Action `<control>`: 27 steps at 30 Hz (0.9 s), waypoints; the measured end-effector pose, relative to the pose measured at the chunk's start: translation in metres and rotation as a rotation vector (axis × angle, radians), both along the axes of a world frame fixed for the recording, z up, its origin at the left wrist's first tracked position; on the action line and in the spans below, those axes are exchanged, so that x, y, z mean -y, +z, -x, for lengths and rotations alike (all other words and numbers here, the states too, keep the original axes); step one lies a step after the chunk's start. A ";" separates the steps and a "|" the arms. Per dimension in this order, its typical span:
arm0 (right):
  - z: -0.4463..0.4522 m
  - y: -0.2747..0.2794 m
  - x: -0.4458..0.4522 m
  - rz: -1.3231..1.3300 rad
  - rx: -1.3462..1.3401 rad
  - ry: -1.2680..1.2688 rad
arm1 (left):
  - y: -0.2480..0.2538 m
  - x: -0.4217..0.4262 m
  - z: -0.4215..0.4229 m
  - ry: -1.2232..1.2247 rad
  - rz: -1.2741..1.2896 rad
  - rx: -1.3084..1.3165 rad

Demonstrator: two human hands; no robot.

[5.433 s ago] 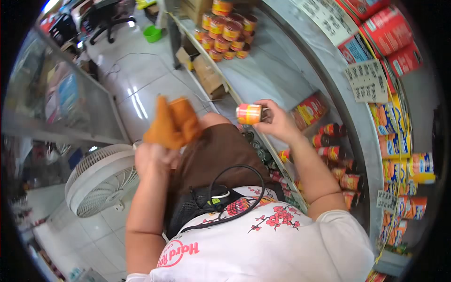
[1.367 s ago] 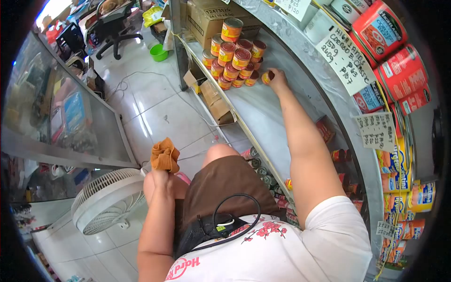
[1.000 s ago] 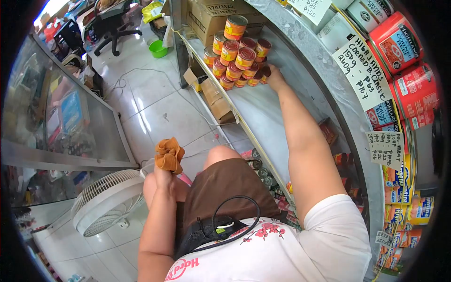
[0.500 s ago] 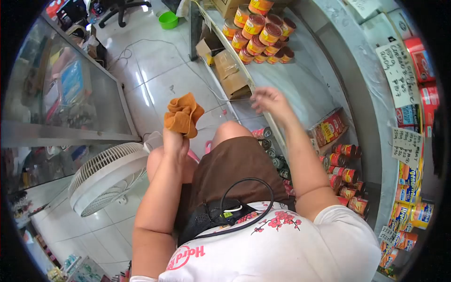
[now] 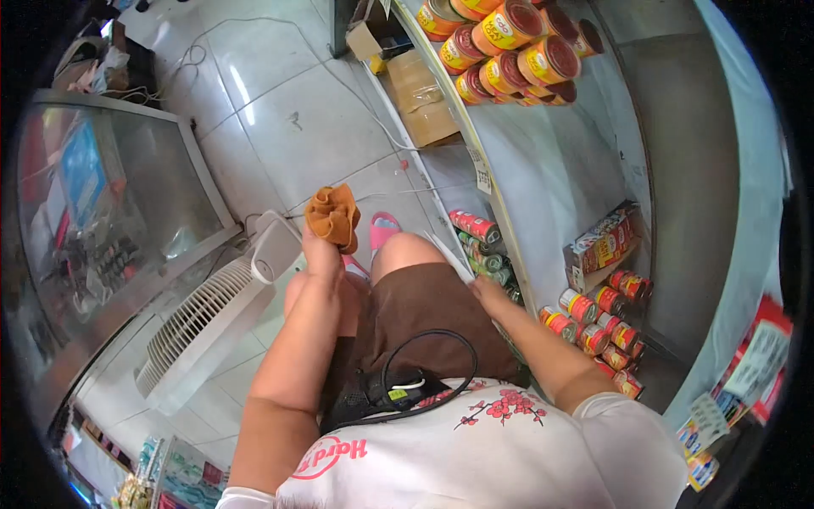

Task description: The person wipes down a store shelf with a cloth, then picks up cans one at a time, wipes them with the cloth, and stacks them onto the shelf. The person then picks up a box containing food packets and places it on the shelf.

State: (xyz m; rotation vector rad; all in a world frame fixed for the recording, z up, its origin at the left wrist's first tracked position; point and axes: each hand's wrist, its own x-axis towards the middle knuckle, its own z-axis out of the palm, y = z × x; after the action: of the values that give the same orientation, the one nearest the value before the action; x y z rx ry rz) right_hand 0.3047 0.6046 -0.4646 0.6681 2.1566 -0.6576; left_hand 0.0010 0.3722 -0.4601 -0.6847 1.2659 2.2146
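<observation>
My left hand point(image 5: 320, 254) is closed around the bottom of a bunched orange-brown cloth point(image 5: 332, 216), held up above the floor in front of my knees. My right hand point(image 5: 487, 293) is low beside my right thigh, close to the shelf edge. From it a thin white flat strip point(image 5: 451, 256) points forward along my knee; the fingers are mostly hidden, but they seem closed on its near end. Just beyond this hand, cans with red and green labels point(image 5: 479, 229) lie stacked on a lower level.
On the upper shelf point(image 5: 543, 161) stand stacked orange-labelled cans point(image 5: 509, 51), a red carton point(image 5: 604, 246) and more cans point(image 5: 593, 322). A white fan point(image 5: 212, 314) and glass case point(image 5: 127, 178) are at my left. A cable point(image 5: 339, 81) crosses the tiled floor.
My right hand has dropped from above the shelf edge to beside my thigh, and the white strip now shows at it. The view has shifted. My left hand still holds the cloth.
</observation>
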 end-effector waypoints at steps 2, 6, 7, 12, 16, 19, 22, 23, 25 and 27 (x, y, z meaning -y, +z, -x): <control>-0.013 0.037 0.016 -0.048 0.130 -0.233 | 0.009 -0.004 -0.005 -0.041 0.062 0.063; -0.085 -0.007 0.031 0.030 -0.013 -0.536 | 0.011 -0.022 -0.014 -0.096 0.175 0.095; -0.074 0.010 0.030 0.092 0.018 -0.553 | 0.012 -0.023 -0.017 -0.116 0.194 0.120; -0.076 0.014 0.045 0.183 0.075 -0.575 | 0.025 -0.045 -0.016 -0.119 0.116 0.192; -0.070 0.004 0.074 0.203 0.097 -0.608 | 0.025 -0.053 -0.014 -0.085 0.022 0.215; -0.069 -0.005 0.074 0.195 0.094 -0.602 | 0.022 -0.059 -0.013 -0.151 0.071 0.191; -0.064 -0.017 0.066 0.180 0.077 -0.578 | 0.019 -0.061 -0.010 -0.178 0.030 0.174; -0.061 -0.020 0.064 0.175 0.067 -0.570 | 0.014 -0.061 -0.010 -0.180 0.015 0.144; -0.057 -0.033 0.058 0.158 0.035 -0.554 | 0.006 -0.058 -0.010 -0.209 -0.028 0.086; -0.046 -0.043 0.051 0.150 -0.007 -0.540 | 0.029 -0.057 -0.006 -0.237 -0.104 0.190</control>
State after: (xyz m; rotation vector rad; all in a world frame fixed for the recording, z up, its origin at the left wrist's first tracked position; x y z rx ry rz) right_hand 0.3504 0.5540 -0.5073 1.1798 1.9095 -1.0898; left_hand 0.0071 0.4291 -0.4311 -0.6520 1.0705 1.9581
